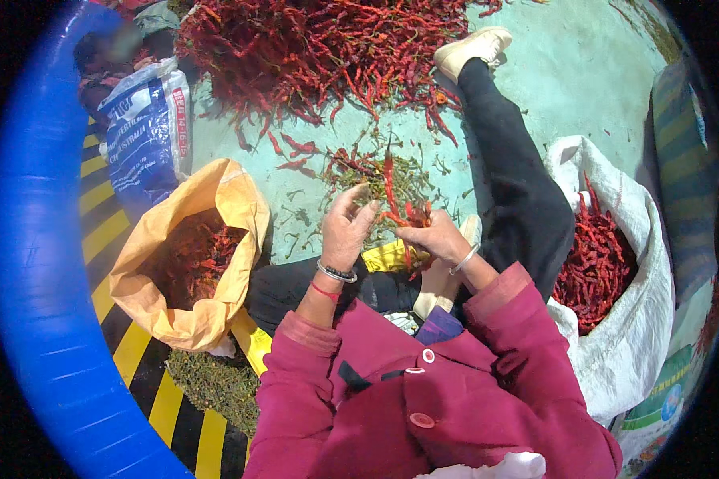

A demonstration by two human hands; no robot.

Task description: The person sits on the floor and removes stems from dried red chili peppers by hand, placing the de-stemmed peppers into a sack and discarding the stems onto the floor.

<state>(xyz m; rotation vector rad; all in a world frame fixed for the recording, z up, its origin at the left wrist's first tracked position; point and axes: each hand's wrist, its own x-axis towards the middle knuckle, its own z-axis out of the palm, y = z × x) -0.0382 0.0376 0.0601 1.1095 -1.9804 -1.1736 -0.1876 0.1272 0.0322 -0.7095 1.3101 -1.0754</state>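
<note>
My right hand point(436, 235) is closed around a small bunch of red chili peppers point(418, 214). Close by on the left, my left hand point(352, 224) has thumb and fingers curled apart, near one long red chili point(389, 176) that stands out of the bunch; whether it touches any chili I cannot tell. Below and beyond both hands lies a scatter of green chili stems point(365, 173) on the pale green floor. A large heap of red chilies point(311, 54) spreads at the top.
An orange woven sack point(133, 278) with chilies stands open at the left, a white woven sack point(647, 359) of chilies at the right. Behind the orange one is a blue and white printed sack point(147, 141). Dark plant scraps point(215, 383) lie lower left; another person sits at upper left.
</note>
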